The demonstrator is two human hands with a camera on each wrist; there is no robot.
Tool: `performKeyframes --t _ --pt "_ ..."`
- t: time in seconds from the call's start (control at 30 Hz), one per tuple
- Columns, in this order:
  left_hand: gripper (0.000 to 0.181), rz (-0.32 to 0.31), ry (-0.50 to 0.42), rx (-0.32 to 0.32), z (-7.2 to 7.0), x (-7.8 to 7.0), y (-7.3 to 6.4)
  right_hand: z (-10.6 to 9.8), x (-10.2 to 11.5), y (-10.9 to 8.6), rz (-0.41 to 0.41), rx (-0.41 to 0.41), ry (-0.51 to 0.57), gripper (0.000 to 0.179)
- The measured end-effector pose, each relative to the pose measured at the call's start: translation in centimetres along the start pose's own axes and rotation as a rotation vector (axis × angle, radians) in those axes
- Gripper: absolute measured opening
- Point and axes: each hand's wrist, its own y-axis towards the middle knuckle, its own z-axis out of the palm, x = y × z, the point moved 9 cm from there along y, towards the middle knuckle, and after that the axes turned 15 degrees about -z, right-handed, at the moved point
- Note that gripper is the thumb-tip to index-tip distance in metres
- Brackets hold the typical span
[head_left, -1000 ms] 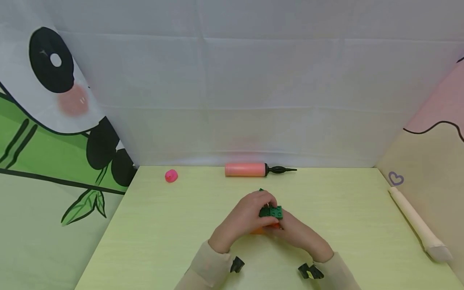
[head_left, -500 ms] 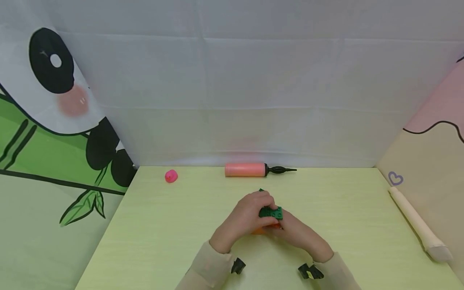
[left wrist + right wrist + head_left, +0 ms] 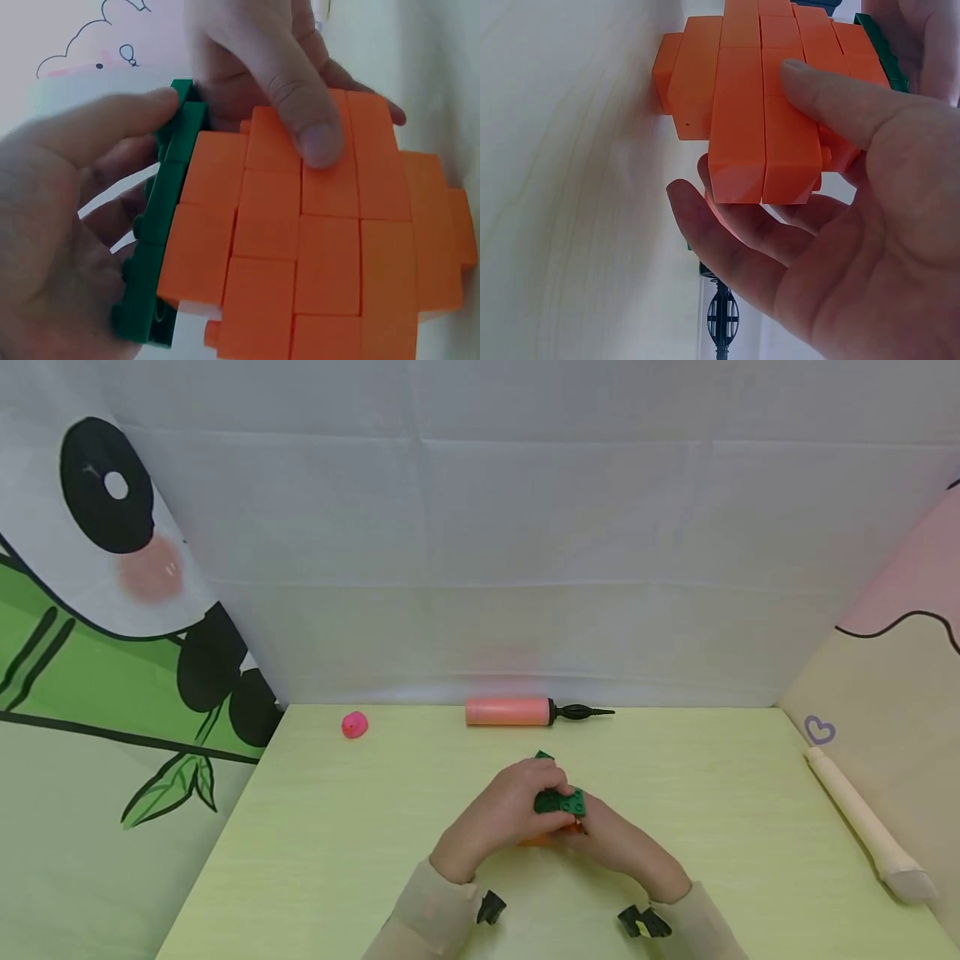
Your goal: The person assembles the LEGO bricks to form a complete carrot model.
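A blocky build of orange toy bricks (image 3: 330, 247) stands low over the table, between both hands. Along its top runs a strip of green bricks (image 3: 161, 232), studs outward. My left hand (image 3: 510, 802) pinches this green strip between thumb and fingers; its fingertips are partly hidden behind the strip. My right hand (image 3: 622, 839) holds the orange part, its thumb lying on one face and its fingers curled round the far side, as the right wrist view shows. In the head view the hands cover most of the build. A green corner (image 3: 543, 755) shows beyond the left hand.
At the table's back edge lies a pink hand pump (image 3: 507, 711) with a black nozzle. A small pink object (image 3: 355, 724) sits at the back left. Along the right edge rests a long pale stick-like object (image 3: 866, 827) with a thicker near end.
Both hands keep their grip on the build and stay almost in place. The green bricks have shifted very slightly, and a little more of the far green corner shows.
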Motion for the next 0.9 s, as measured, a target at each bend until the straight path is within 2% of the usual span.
performKeyframes --t 0.1,0.37,0.6,0.9 --pt "0.014 0.027 -0.022 0.026 -0.13 0.03 -0.04 -0.17 -0.12 -0.03 0.012 0.001 0.0 0.051" --pt "0.024 0.04 -0.036 0.044 -0.31 0.24 0.3 -0.37 -0.04 0.49 -0.056 -0.003 -0.013 0.043" --pt "0.029 0.011 -0.079 0.047 -0.48 0.47 0.47 -0.31 -0.51 0.31 -0.014 0.004 0.012 0.045" --pt "0.028 -0.077 -0.12 0.064 -0.36 0.81 0.76 -0.22 -0.52 0.34 -0.003 0.007 0.038 0.046"
